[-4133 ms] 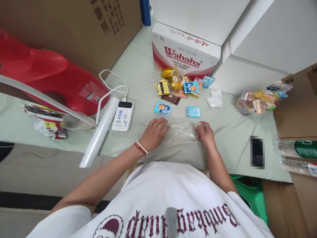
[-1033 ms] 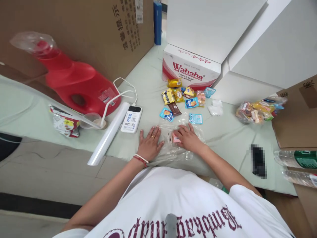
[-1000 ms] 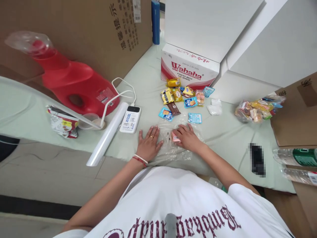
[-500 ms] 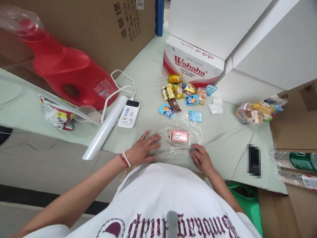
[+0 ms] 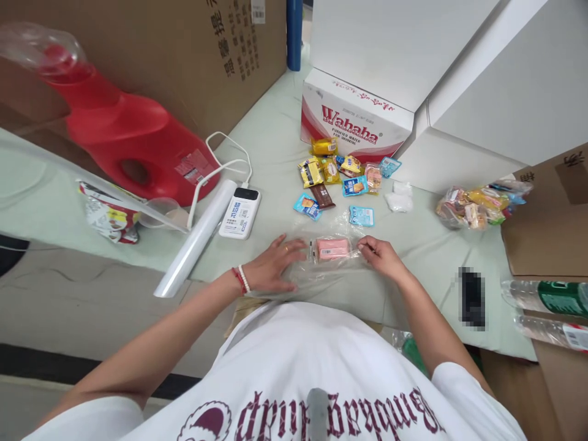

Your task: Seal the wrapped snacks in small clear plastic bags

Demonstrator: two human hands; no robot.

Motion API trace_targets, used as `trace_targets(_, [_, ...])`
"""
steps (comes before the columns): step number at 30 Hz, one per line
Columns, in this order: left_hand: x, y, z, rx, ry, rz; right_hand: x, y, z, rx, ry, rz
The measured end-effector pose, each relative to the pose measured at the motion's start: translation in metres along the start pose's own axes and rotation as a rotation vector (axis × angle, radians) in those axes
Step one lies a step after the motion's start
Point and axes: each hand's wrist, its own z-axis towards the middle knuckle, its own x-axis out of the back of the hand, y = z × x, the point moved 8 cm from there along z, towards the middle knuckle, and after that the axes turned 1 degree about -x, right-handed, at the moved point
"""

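Observation:
A sheet of clear plastic film (image 5: 321, 272) lies on the pale green cloth at the table's near edge. On it rests a pink wrapped snack (image 5: 332, 248). My left hand (image 5: 274, 266) presses flat on the film's left side, fingers spread. My right hand (image 5: 381, 256) pinches the film's edge just right of the pink snack. Beyond them lies a scatter of small snack packets (image 5: 337, 177), yellow, blue and brown.
A roll of film (image 5: 197, 239) and a white power bank (image 5: 239, 212) lie to the left, near a red jug (image 5: 124, 135). A Wahaha carton (image 5: 353, 119) stands behind. A bag of snacks (image 5: 478, 201), a dark phone (image 5: 471, 297) and bottles (image 5: 546, 294) lie right.
A pink snack came to lie on the film. My right hand moved from the film's near edge up to its right side beside the snack. My left hand stayed pressed on the film.

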Motion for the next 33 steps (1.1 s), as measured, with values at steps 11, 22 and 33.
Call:
trace_targets(11, [0.010, -0.032, 0.008, 0.311, 0.341, -0.058, -0.005, 0.008, -0.004, -0.001, -0.135, 0.252])
trace_targets(22, [0.016, -0.041, 0.018, 0.543, 0.582, 0.044, -0.002, -0.032, -0.018, 0.385, -0.109, -0.116])
trace_targets(33, [0.018, -0.051, 0.003, 0.694, 0.739, 0.105, -0.007, 0.021, 0.011, -0.134, -0.050, -0.092])
